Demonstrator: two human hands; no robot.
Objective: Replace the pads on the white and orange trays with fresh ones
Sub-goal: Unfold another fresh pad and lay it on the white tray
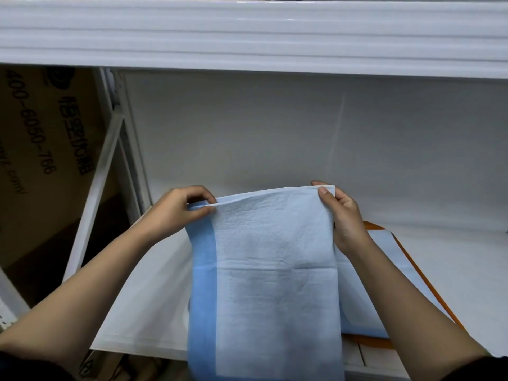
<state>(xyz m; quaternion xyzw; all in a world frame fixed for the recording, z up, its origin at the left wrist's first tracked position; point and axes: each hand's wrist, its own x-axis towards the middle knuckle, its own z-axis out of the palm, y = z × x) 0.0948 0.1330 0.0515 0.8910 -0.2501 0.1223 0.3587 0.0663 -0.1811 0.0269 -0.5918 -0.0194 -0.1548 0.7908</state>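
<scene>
Two hands holding one blue-bordered pad (264,270) up by its top corners, sheet hanging toward the shelf's near edge. White shelf (143,298) below, upper shelf (247,34) overhead, printed cardboard box (41,160) at left. Orange tray (428,281) at right on the shelf, another pad (384,243) lying in it. Left hand (178,210) pinching the left corner; right hand (343,213) pinching the right corner.
</scene>
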